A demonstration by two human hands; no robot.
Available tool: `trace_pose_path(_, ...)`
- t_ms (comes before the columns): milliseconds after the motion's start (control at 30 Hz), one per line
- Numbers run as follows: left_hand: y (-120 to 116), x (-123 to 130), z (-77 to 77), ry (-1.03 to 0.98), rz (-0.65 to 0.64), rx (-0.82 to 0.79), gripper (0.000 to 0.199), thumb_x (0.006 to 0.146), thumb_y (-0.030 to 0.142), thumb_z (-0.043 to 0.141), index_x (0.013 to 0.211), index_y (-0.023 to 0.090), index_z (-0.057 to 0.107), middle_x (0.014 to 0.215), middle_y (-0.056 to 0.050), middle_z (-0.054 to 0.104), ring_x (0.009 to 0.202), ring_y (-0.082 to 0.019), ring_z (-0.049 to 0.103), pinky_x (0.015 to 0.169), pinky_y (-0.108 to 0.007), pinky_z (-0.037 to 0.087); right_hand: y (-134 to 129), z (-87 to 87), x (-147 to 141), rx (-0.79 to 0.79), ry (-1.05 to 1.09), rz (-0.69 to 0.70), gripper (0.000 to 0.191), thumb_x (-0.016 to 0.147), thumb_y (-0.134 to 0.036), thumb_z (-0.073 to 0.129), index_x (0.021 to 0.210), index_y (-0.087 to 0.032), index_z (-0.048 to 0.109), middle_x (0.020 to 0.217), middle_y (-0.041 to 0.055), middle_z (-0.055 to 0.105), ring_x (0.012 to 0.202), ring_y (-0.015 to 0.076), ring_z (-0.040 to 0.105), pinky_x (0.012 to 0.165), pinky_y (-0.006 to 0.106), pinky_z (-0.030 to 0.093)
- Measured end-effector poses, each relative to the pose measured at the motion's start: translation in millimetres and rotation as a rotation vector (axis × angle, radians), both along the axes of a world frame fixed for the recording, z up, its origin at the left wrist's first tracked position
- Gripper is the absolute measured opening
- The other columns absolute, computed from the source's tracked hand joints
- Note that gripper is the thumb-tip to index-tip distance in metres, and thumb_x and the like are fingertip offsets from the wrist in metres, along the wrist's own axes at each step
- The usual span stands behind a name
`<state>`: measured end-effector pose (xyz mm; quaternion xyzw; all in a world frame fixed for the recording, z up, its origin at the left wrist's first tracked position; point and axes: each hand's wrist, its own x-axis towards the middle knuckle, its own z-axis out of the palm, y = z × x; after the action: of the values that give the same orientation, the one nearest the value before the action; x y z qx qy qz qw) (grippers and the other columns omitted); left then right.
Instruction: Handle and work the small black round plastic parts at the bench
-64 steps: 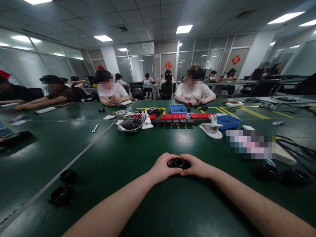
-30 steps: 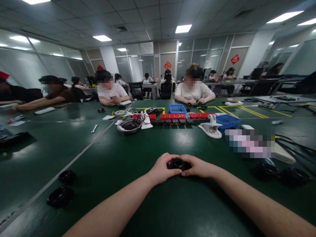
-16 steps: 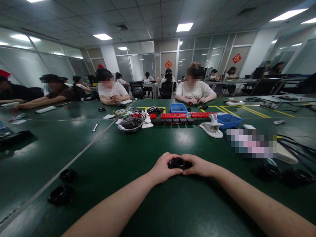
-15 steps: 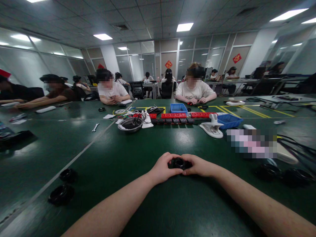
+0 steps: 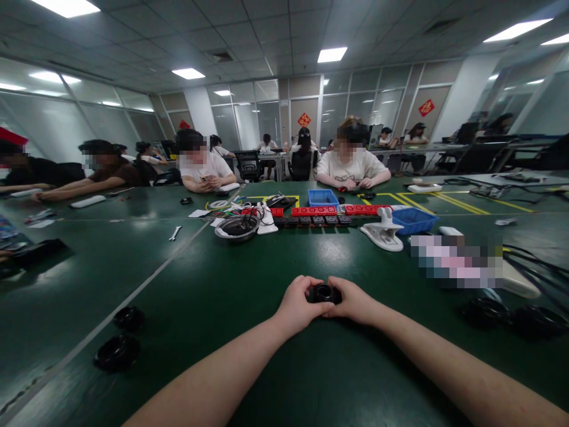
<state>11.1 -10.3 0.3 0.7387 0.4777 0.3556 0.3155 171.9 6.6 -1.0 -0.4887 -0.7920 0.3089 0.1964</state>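
Between my two hands is a black ring-shaped part [image 5: 324, 292] with a round opening facing up. My left hand [image 5: 299, 303] curls round its left side, thumb across the near edge. From the right, my right hand [image 5: 351, 299] closes on the same part, and the thumbs nearly meet in front. The fingers hide most of its sides and underside. On the left of the table lie two similar black parts, a smaller-looking one [image 5: 128, 318] behind a nearer one [image 5: 117, 353]. Two more, a black part [image 5: 486, 311] and another black part [image 5: 540, 321], are at the right.
Ahead are a metal bowl [image 5: 237, 227] with black cables, red socket strips [image 5: 315, 211], a white clip base [image 5: 383, 234] and a blue bin [image 5: 414, 221]. A wrench [image 5: 175, 233] lies left on the green table [image 5: 213, 284]. Several people sit across the table.
The view has shifted slightly, so the table things appear a little lower and further right. My right fingers have moved slightly round the black part, which both hands still hold.
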Motion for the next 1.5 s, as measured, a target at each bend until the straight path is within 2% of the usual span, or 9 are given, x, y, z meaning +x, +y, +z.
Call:
trace_pose_path(100, 1, 3, -4.5, 0.004, 0.132, 0.046, 0.037, 0.054, 0.032, 0.067, 0.086, 0.018, 0.054, 0.081, -0.001, 0.049, 0.073, -0.014, 0.047, 0.066, -0.025, 0.037, -7, -5.3, -14, 0.195, -0.161, -0.205, 0.025, 0.057, -0.030, 0.061, 0.069, -0.016, 0.044, 0.066, -0.0002, 0.049, 0.059, 0.0115, 0.043, 0.049, 0.021, 0.027)
trace_pose_path(200, 1, 4, -6.2, 0.023, 0.181, 0.092, 0.037, 0.053, 0.032, 0.068, 0.084, 0.018, 0.054, 0.080, -0.001, 0.050, 0.075, -0.015, 0.047, 0.067, -0.027, 0.036, -13, -6.0, -22, 0.309, -0.258, -0.260, 0.020, 0.060, -0.026, 0.057, 0.071, -0.016, 0.045, 0.070, 0.0030, 0.051, 0.064, 0.0141, 0.045, 0.053, 0.023, 0.029)
trace_pose_path(300, 2, 0, -4.6, 0.019, 0.126, 0.080, 0.036, 0.054, 0.031, 0.068, 0.085, 0.018, 0.054, 0.081, -0.001, 0.050, 0.075, -0.015, 0.046, 0.067, -0.026, 0.037, -13, -3.0, -18, 0.316, -0.205, -0.171, 0.025, 0.061, -0.027, 0.058, 0.081, -0.015, 0.049, 0.078, 0.0044, 0.053, 0.071, 0.0163, 0.048, 0.059, 0.025, 0.032)
trace_pose_path(400, 4, -5, -1.5, 0.014, -0.010, 0.026, 0.037, 0.056, 0.030, 0.067, 0.089, 0.020, 0.055, 0.083, -0.001, 0.049, 0.072, -0.013, 0.045, 0.063, -0.024, 0.037, -8, 2.6, -6, 0.241, -0.050, 0.043, 0.041, 0.060, -0.030, 0.061, 0.097, -0.017, 0.049, 0.089, 0.0047, 0.053, 0.080, 0.0176, 0.049, 0.067, 0.027, 0.035)
trace_pose_path(500, 5, -10, 1.4, 0.024, -0.107, -0.005, 0.040, 0.057, 0.030, 0.066, 0.095, 0.021, 0.055, 0.083, -0.001, 0.048, 0.072, -0.013, 0.044, 0.062, -0.023, 0.037, -3, 8.7, 6, 0.093, 0.055, 0.243, 0.037, 0.063, -0.029, 0.060, 0.096, -0.017, 0.052, 0.088, 0.0031, 0.054, 0.079, 0.0164, 0.050, 0.068, 0.026, 0.037)
trace_pose_path(567, 5, -12, 3.1, 0.022, -0.140, -0.012, 0.041, 0.058, 0.031, 0.065, 0.097, 0.021, 0.054, 0.084, -0.001, 0.047, 0.073, -0.013, 0.044, 0.063, -0.023, 0.037, -1, 11.4, 11, 0.016, 0.091, 0.291, 0.033, 0.065, -0.027, 0.059, 0.095, -0.016, 0.053, 0.087, 0.0025, 0.054, 0.078, 0.0156, 0.050, 0.068, 0.026, 0.038)
trace_pose_path(800, 5, -11, 6.7, 0.002, -0.193, -0.038, 0.040, 0.060, 0.029, 0.064, 0.098, 0.021, 0.054, 0.085, -0.001, 0.046, 0.075, -0.014, 0.045, 0.067, -0.024, 0.037, 2, 12.8, 14, 0.002, 0.064, 0.301, 0.034, 0.063, -0.025, 0.061, 0.094, -0.015, 0.054, 0.085, 0.0024, 0.053, 0.079, 0.0164, 0.048, 0.069, 0.027, 0.038)
trace_pose_path(1267, 4, -11, 5.1, -0.010, -0.178, -0.046, 0.041, 0.060, 0.029, 0.064, 0.099, 0.022, 0.053, 0.088, -0.002, 0.048, 0.078, -0.015, 0.047, 0.070, -0.026, 0.038, 2, 17.6, 14, -0.008, 0.051, 0.338, 0.030, 0.065, -0.024, 0.059, 0.094, -0.015, 0.053, 0.089, 0.0024, 0.053, 0.083, 0.0163, 0.048, 0.074, 0.029, 0.037)
trace_pose_path(1500, 5, -10, 3.0, -0.008, -0.181, -0.035, 0.042, 0.060, 0.030, 0.064, 0.099, 0.021, 0.053, 0.087, -0.002, 0.047, 0.078, -0.014, 0.047, 0.068, -0.025, 0.038, 4, 11.9, 13, -0.082, 0.125, 0.300, 0.028, 0.063, -0.022, 0.060, 0.089, -0.013, 0.054, 0.083, 0.0012, 0.053, 0.076, 0.0140, 0.048, 0.066, 0.025, 0.037)
